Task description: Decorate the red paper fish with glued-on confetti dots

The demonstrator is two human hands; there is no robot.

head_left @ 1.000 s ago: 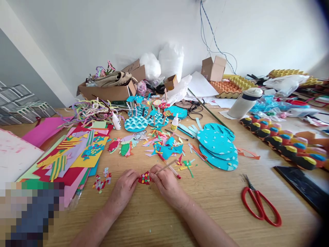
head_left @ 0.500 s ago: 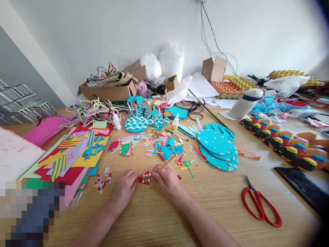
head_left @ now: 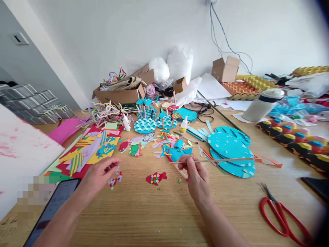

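Note:
A red paper fish [head_left: 161, 176] with colored dots lies flat on the table between my hands. My right hand [head_left: 196, 176] pinches a thin wooden stick [head_left: 226, 160], held nearly level to the right of the fish. Over on the left, my left hand [head_left: 101, 173] hovers beside a small pile of paper dots [head_left: 113, 182], its fingers loosely bent and apart, with nothing visible in them. Several cut paper fish [head_left: 135, 147] lie farther back. Blue paper scraps [head_left: 177, 152] are just behind the right hand.
Red-handled scissors [head_left: 280, 214] lie at the right. Blue discs [head_left: 226, 142] are stacked beyond the stick. Two glue bottles stand farther back, one with a yellow label [head_left: 184, 126]. Colored paper sheets [head_left: 64, 159] and a phone [head_left: 52, 212] lie at the left.
Both hands have let go of the fish, which now lies on the table. The left hand has moved left toward the dots; the right has moved right, its stick now nearly level.

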